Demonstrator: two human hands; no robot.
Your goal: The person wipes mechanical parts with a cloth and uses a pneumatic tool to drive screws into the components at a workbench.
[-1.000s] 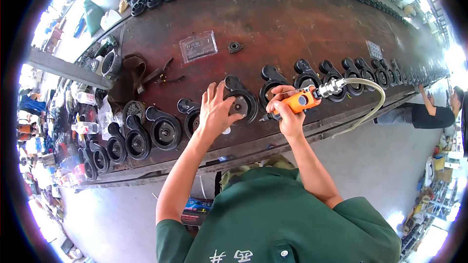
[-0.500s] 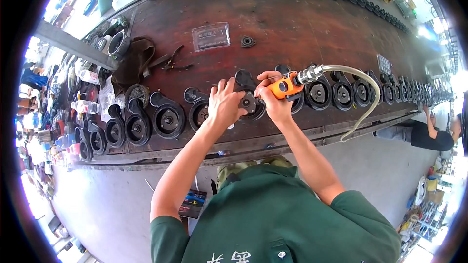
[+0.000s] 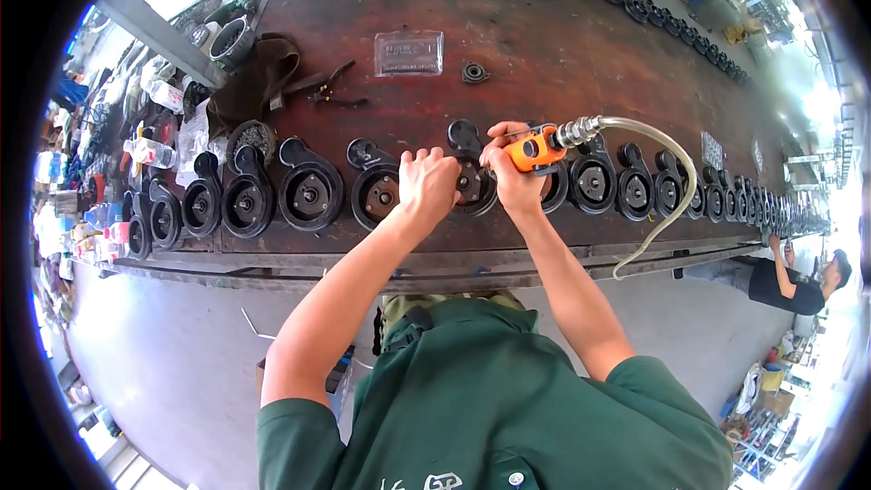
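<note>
My right hand is wrapped round an orange air tool, which has a metal hose fitting and a pale hose. The tool is held over the row, close to a black round housing with a neck at its top and a grey metal plate in its middle. My left hand is at the left side of that housing, fingers curled down and close together; what lies under the fingertips is hidden. Left of it is another black housing with a brownish centre.
Similar housings stand along the bench's near edge to both sides, with another row at the back. Beyond my hands lie a small dark part, a clear plastic tray, pliers and a brown cloth. A person is at the far right.
My left hand's spread fingers have curled in and now cover less of the housing's plate. The right hand still holds the air tool near the same place. The whole view has shifted a little.
</note>
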